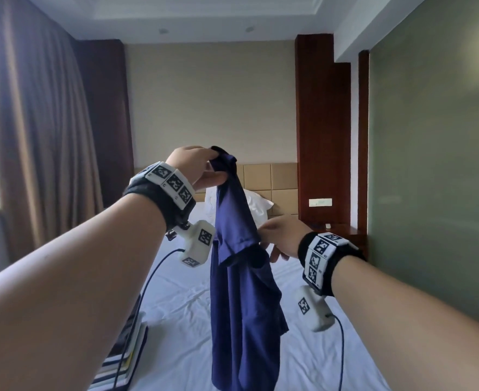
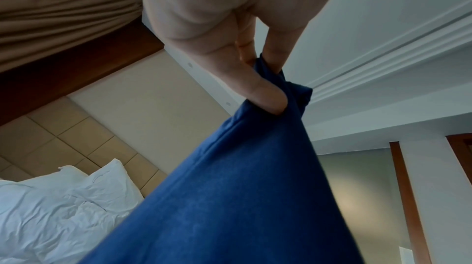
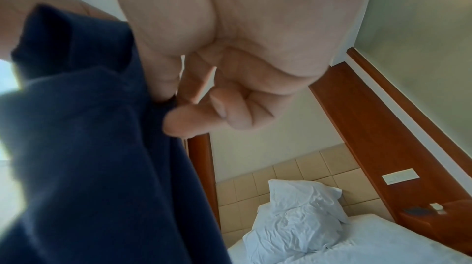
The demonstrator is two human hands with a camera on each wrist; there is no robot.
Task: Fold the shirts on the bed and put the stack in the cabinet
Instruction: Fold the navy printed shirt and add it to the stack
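A dark blue shirt (image 1: 241, 292) hangs in the air over the white bed (image 1: 303, 348). My left hand (image 1: 218, 167) is raised and pinches the shirt's top end between thumb and fingers; the left wrist view shows the hand (image 2: 270, 78) with the blue shirt (image 2: 242, 197) falling away below it. Lower and to the right, my right hand (image 1: 263, 235) grips the edge of a short sleeve. In the right wrist view the right hand (image 3: 171, 105) pinches the shirt (image 3: 89, 157) with thumb and forefinger, the other fingers curled.
A stack of striped folded items (image 1: 125, 359) lies on the bed's near left edge. White pillows (image 1: 256, 204) lean on the tan headboard (image 1: 283, 179). A wooden nightstand (image 1: 340, 230) stands at the right, brown curtains (image 1: 41, 136) at the left.
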